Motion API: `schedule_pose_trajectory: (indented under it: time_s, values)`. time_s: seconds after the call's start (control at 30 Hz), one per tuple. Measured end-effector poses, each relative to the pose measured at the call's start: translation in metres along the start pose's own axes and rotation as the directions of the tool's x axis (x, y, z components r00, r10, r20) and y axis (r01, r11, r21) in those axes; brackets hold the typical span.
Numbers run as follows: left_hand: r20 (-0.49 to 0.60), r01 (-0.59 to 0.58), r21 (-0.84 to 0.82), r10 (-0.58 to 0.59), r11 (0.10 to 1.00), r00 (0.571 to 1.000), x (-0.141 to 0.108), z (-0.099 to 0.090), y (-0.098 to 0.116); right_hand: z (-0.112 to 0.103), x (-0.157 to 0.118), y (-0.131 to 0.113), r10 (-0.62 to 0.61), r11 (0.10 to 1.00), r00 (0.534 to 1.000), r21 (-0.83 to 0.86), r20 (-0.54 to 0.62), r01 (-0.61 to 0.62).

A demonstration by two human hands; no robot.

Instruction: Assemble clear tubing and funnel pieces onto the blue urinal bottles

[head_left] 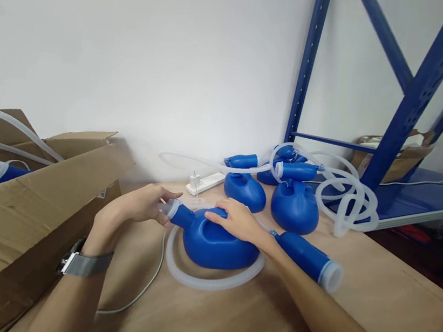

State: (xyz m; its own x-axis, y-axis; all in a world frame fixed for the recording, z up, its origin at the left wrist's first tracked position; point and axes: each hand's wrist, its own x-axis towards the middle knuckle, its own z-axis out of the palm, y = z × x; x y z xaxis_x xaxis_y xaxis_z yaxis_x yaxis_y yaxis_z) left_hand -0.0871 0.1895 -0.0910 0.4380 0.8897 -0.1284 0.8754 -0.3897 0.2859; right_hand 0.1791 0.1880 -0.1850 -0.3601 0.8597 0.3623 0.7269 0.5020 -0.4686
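Note:
A blue plastic urinal bottle (217,247) rests on the brown table in front of me, its neck pointing left. My left hand (151,204) has its fingers wrapped round the translucent white cap (172,209) at the end of the neck. Over the top of the bottle lies my right hand (239,220), closed on its moulded handle. A translucent hose (206,284) curves round the near side of the bottle. To the right, partly behind my right forearm, a blue funnel-shaped cup (303,253) with a whitish end lies on the table.
More blue bottles (295,208) with coiled hoses (363,206) stand behind at the right. A white power strip (205,183) lies near the wall, and a cable (148,287) runs across the table. An open cardboard box (28,206) fills the left; blue shelving (409,103) rises at the right.

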Motion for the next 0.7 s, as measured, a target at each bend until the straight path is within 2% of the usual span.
schedule_pose_trajectory:
  time_s: [0.17, 0.3, 0.37, 0.43, 0.5, 0.6, 0.63, 0.7]
  values:
    - [0.053, 0.009, 0.073, -0.012, 0.997, 0.999, 0.005, -0.003, 0.001, 0.004, 0.005, -0.001, 0.050, 0.997, 0.996, -0.054, 0.069, -0.046]
    - [0.102, -0.011, 0.054, 0.006, 0.999, 0.995, 0.011, -0.002, 0.001, 0.004, 0.005, -0.001, 0.071, 0.996, 0.994, -0.053, 0.081, -0.067]
    - [0.076, -0.023, 0.067, 0.018, 0.997, 0.997, 0.010, 0.000, 0.003, -0.001, 0.007, -0.002, 0.085, 0.996, 0.992, -0.006, 0.096, -0.084]
    - [0.016, -0.035, 0.077, 0.034, 0.996, 0.999, 0.008, 0.003, 0.008, -0.008, 0.011, -0.006, 0.115, 0.991, 0.978, 0.048, 0.173, -0.125]
    - [-0.021, -0.072, 0.020, 0.072, 0.997, 0.997, 0.006, 0.007, 0.012, -0.016, 0.019, -0.014, 0.166, 0.978, 0.940, 0.072, 0.298, -0.196]
    - [-0.034, -0.154, -0.167, 0.151, 0.974, 0.988, 0.006, 0.011, 0.016, -0.022, 0.033, -0.029, 0.224, 0.964, 0.867, 0.028, 0.446, -0.264]
    - [-0.045, -0.171, -0.216, 0.165, 0.961, 0.985, 0.008, 0.013, 0.016, -0.021, 0.036, -0.034, 0.218, 0.968, 0.863, 0.008, 0.456, -0.249]
    - [-0.074, -0.197, -0.256, 0.184, 0.946, 0.980, 0.013, 0.016, 0.015, -0.016, 0.040, -0.039, 0.163, 0.984, 0.893, 0.000, 0.420, -0.179]
